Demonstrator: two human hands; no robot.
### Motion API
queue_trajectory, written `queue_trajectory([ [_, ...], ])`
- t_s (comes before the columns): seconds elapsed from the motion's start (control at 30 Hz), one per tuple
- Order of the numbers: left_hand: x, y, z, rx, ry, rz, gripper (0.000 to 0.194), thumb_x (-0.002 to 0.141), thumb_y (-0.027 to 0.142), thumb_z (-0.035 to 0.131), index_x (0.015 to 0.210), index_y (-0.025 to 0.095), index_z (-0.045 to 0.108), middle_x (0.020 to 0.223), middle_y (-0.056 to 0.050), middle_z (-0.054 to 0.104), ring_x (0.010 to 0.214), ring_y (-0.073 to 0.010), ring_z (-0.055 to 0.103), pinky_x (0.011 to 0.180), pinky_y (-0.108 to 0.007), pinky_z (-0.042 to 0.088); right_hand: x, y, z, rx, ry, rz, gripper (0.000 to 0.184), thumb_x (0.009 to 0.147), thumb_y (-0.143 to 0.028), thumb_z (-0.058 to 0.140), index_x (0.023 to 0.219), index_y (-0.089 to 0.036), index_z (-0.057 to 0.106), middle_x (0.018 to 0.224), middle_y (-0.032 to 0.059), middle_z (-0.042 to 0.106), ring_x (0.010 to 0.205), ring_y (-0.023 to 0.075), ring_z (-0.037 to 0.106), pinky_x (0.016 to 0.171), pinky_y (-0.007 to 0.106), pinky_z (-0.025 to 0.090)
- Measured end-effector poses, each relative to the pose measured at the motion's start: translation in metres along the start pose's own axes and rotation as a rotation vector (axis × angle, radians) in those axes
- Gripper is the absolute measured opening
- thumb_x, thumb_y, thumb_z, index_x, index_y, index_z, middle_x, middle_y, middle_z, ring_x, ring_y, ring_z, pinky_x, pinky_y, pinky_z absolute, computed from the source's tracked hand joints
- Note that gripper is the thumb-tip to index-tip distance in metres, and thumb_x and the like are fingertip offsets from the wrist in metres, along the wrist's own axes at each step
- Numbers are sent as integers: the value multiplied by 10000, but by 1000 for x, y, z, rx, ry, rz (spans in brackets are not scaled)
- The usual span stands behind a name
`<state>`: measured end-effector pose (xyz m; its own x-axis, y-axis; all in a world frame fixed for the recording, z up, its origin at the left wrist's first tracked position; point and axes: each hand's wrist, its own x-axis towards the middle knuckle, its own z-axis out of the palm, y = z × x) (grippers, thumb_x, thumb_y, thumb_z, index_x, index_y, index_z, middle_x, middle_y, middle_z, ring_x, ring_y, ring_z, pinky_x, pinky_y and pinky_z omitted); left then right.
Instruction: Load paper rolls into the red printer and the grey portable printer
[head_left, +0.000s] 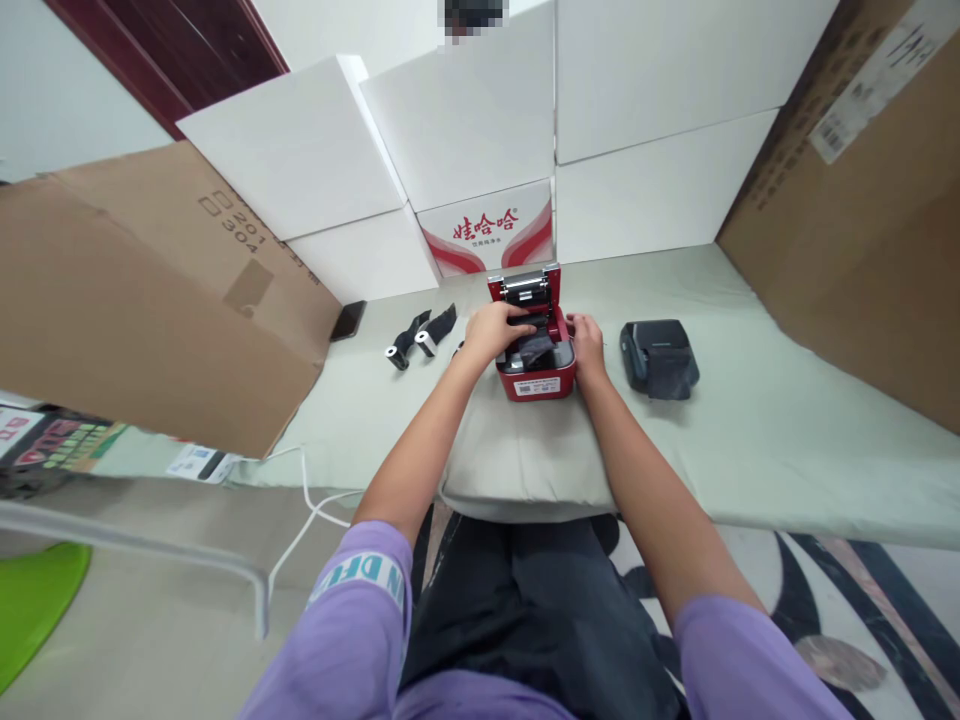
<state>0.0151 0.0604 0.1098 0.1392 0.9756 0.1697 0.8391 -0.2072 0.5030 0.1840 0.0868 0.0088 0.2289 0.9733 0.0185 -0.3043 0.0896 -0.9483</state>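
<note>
red device (pixel 537 386) with raised lid, dark material (pixel 535 348) inside, left hand (pixel 489 332) reaching in, thumb and finger apart, right hand (pixel 589 350) alongside, grip cannot be told

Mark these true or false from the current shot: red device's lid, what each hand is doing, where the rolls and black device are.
1. The red device has its lid raised. True.
2. The right hand reaches inside it. False: that hand is at its outer right side; the left hand reaches in.
3. Two small rolls lie left of it. True.
4. The black device sits between them. False: it is right of the red device.
</note>
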Motion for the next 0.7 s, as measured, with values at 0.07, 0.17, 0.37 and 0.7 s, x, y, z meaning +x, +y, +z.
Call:
queue_trajectory([
  [0.07,1,-4,0,29,-5,-5,377,790,425,833,1140,284,824,1106,-86,808,1094,-342,715,960,-440,532,0,0,0,-8,-1,-9,241,898,-475,514,913,-247,591,973,40,731,961,201,700,923,364,579],
  [0.17,2,-2,1,49,-69,10,309,779,365,832,1079,290,839,1064,-79,811,1087,-328,709,973,-425,532,0,1,1,-18,1,-15,263,895,-506,531,898,-250,592,970,38,730,973,209,697,930,375,579],
  [0.37,2,12,-2,152,-92,-15,128,696,107,761,717,222,815,858,-132,771,1090,-401,665,1029,-510,475,7,-2,2,9,-57,-13,367,891,-592,536,976,-245,619,1124,64,735,1120,223,678,946,390,577],
  [0.7,-32,-25,19,-425,537,-141,311,953,412,604,1144,188,706,1219,-102,706,1063,-199,663,982,-306,509,19,-8,4,74,-311,-70,675,873,-733,532,1415,-331,561,1588,-4,519,1425,224,525,1091,404,530],
])
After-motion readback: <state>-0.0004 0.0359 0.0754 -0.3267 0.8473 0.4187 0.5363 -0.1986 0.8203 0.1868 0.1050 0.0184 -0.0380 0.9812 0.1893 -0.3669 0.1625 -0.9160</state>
